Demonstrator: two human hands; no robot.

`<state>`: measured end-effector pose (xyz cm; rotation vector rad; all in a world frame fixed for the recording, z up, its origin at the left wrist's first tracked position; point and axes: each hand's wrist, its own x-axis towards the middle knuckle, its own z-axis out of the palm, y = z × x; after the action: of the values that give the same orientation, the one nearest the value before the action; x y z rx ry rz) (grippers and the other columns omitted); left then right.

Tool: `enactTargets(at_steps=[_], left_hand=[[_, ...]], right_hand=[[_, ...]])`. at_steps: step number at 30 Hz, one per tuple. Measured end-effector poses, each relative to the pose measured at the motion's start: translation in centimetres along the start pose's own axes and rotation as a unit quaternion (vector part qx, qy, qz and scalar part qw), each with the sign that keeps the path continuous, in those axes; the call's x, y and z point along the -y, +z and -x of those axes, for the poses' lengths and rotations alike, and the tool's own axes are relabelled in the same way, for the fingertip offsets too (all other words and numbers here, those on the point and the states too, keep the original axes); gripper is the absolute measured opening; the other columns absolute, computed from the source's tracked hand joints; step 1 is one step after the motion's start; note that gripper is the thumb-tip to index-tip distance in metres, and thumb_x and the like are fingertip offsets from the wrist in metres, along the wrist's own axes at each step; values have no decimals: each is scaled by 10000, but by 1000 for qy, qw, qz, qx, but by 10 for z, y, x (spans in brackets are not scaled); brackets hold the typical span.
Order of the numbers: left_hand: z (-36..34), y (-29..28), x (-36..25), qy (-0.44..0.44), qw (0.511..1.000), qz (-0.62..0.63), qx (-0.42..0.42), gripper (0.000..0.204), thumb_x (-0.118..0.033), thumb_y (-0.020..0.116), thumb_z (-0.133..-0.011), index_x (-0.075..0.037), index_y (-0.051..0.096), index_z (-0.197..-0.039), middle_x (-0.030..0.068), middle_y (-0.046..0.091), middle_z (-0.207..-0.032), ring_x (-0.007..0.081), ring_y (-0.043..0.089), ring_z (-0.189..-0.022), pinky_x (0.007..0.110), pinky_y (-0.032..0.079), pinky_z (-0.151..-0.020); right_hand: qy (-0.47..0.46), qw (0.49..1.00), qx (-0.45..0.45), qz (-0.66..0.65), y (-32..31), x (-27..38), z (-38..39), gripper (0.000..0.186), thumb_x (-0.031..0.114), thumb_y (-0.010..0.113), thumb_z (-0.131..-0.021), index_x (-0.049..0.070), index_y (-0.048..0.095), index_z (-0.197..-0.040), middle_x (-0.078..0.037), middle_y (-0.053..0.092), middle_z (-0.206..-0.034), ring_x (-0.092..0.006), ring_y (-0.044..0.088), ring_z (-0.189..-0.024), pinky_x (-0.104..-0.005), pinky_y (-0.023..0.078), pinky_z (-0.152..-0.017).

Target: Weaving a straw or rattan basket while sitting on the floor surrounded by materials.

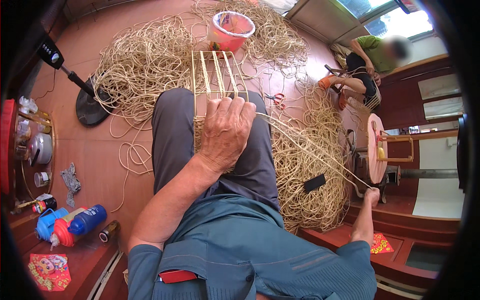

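Across my lap lies a narrow rectangular frame [194,75], with several strands of beige cord strung along it. Its near end is densely woven with cord [198,131]. My left hand [226,129] is closed over the middle of the frame, fingers curled round it and the strands. From beside that hand, doubled beige cord [315,148] runs taut to the right. My right hand [371,196], arm stretched far out to the side, is closed on the cord's other end. The fingers of my right hand are small and partly unclear.
Large heaps of loose cord [150,65] cover the floor around me. A pink bucket [231,31], red-handled scissors [278,100] and a black phone-like slab [314,183] are nearby. Bottles [87,220] stand at left, near a round black base [94,106]. Another person [372,57] sits at right.
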<state>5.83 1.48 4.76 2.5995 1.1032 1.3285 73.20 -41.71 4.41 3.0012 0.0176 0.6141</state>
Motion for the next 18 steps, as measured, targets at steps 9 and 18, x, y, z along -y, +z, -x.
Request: enactTargets(at_steps=[9,18], left_hand=[[-7,-16,-5,-103,993,51,10,82,-185,723,-1001,-112,685,-1002,53,680,-943,271,648,-914,432,436,-854],[-21,-26,4,-162,982,44,90,143,-202,779,-961,-76,713,-945,73,709,-853,299,684,-801,434,469,-787]], right_hand=[[-353,891,178,-225,-42,112,49,796,143,838,-822,-24,569,-1553,-262,662,-1493,-343,632,-1409,-418,482,-1175],[-621,535,168,-547,-240,319,411,390,33,777,-949,95,746,-1332,-134,757,-1164,-312,762,-1022,-410,624,-883]])
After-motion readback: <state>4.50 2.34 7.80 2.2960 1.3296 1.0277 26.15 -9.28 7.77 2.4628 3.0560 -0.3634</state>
